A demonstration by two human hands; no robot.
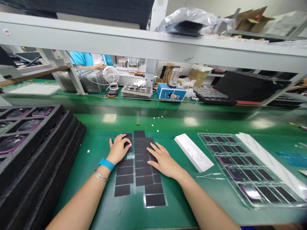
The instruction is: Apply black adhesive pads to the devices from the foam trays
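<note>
Several strips of black rectangular pads (141, 171) on clear backing lie side by side on the green bench mat in front of me. My left hand (119, 149), with a blue band and bracelets at the wrist, rests on the upper left strip with fingers curled down onto a pad. My right hand (161, 159) lies flat on the right strips, fingers stretched out toward the left. Neither hand lifts anything.
Stacked black foam trays (35, 153) holding purple-rimmed parts fill the left. A white strip (193, 151), tweezers (211, 175) and a clear compartment tray (247, 169) lie to the right. A conveyor, a small fan (111, 75), a blue device (171, 92) and another person's arm lie beyond.
</note>
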